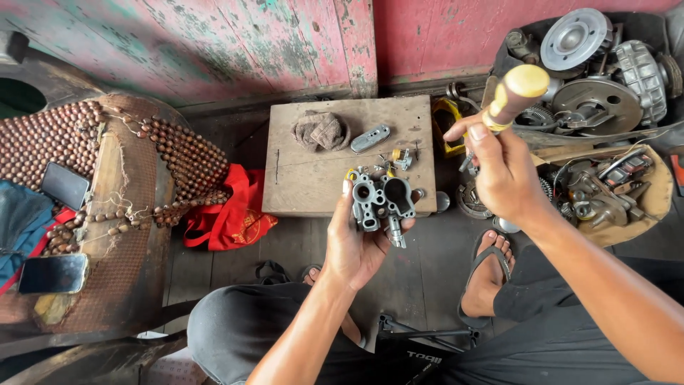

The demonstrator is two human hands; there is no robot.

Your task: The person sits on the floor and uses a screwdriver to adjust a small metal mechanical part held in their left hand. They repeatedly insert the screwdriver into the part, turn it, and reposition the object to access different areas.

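Carburetor body (381,203): a gray metal part with round holes, held up in the air just past the near edge of the wooden board (306,178).
Left hand (356,246): closed around the carburetor body, thumb on its left side and fingers under it.
Right hand (502,167): closed around a tool with a yellow and brown handle (516,93), which sticks up and away; the tip is hidden.
Feet: one foot in a sandal (488,274) rests on the dark floor under the right hand.
Wooden board: small metal bits (399,160) lie near its near right corner, a silver metal piece (370,139) sits nearer the far edge, and a crumpled gray rag (322,130) lies by the far edge.
Left side: a red cloth bag (231,214) lies on the floor; a seat with a bead cover (107,185) holds two phones (64,185).
Far right: a tub of engine parts (591,78) stands by the pink wall.
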